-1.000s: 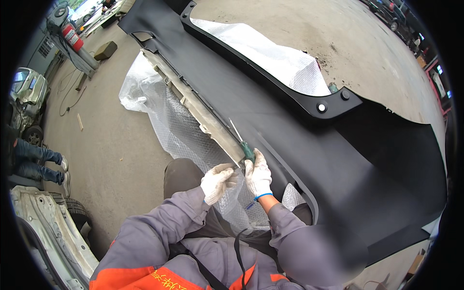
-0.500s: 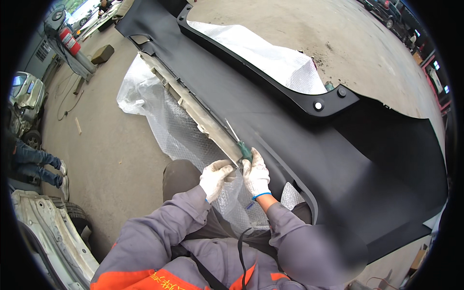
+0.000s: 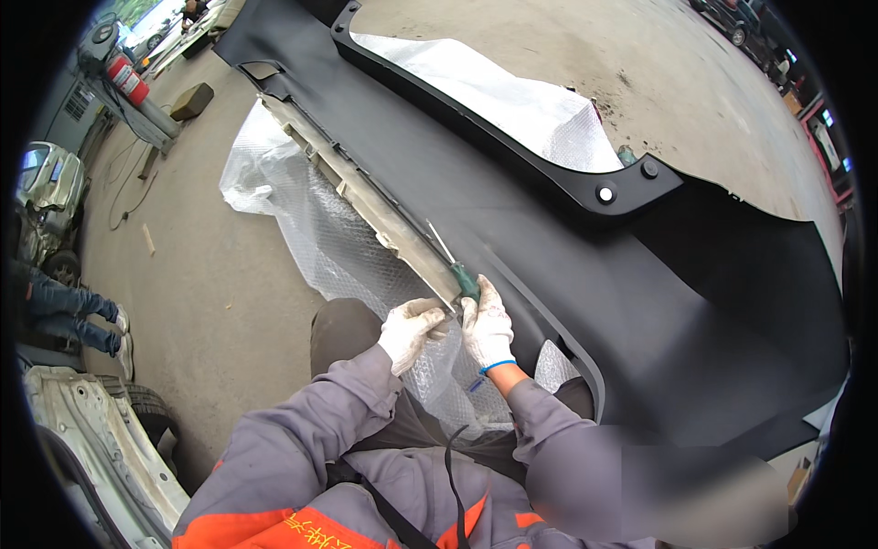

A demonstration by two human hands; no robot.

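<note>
A large black car bumper cover [image 3: 540, 247] lies across the floor before me. Along its left edge runs a dirty beige trim strip [image 3: 355, 199]. My left hand [image 3: 413, 335], in a soiled white work glove, is closed by the strip's near end with thumb and fingers pinched together; the fingertips are partly hidden. My right hand [image 3: 488, 328], gloved too, grips a screwdriver [image 3: 465, 282] by its green handle. The screwdriver's thin metal shaft points away from me over the bumper, beside the strip.
Bubble wrap [image 3: 315, 238] spreads under the bumper. At left are a fire extinguisher [image 3: 126, 79] by a post, a brown block [image 3: 192, 102], a damaged car [image 3: 50, 183], a bystander's legs [image 3: 78, 311] and a bare metal car panel [image 3: 101, 448]. A vehicle [image 3: 732, 18] stands far right.
Both hands stay almost in place, with the same hold on the screwdriver. The view has shifted slightly. A blurred patch at the lower right has spread wider.
</note>
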